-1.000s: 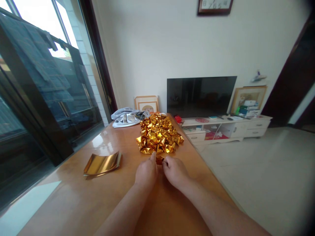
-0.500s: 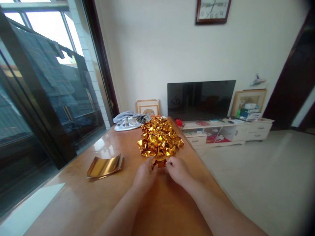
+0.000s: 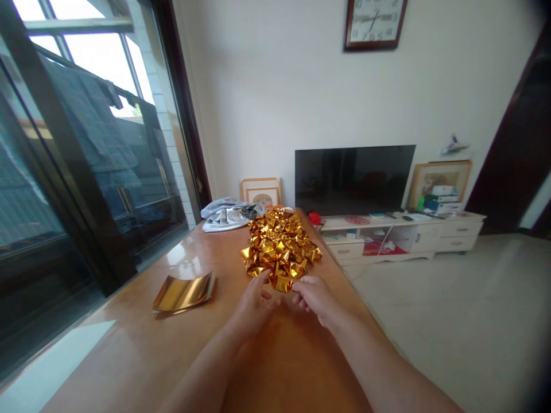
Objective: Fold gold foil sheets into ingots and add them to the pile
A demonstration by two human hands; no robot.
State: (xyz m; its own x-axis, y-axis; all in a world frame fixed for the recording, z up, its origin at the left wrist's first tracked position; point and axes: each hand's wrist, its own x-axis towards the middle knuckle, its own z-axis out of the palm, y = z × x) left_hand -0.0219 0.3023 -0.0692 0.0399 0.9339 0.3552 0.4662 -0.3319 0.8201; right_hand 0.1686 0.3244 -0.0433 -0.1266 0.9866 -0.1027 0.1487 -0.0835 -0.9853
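Two bare hands over one wooden table [image 3: 142, 355], glossy and orange-brown. One heap of folded gold foil pieces [image 3: 279, 244], crinkled and mirror-bright, too many to count. One folded gold piece [image 3: 282, 283] at the heap's near edge, between the two hands. Left hand [image 3: 255, 307] just short of that piece, fingers loosely spread, gripping nothing. Right hand [image 3: 316, 298] beside it, fingers curled, fingertips touching or nearly touching. One stack of flat gold sheets [image 3: 184, 292] left of the heap. One grey cloth [image 3: 226, 213] beyond the heap.
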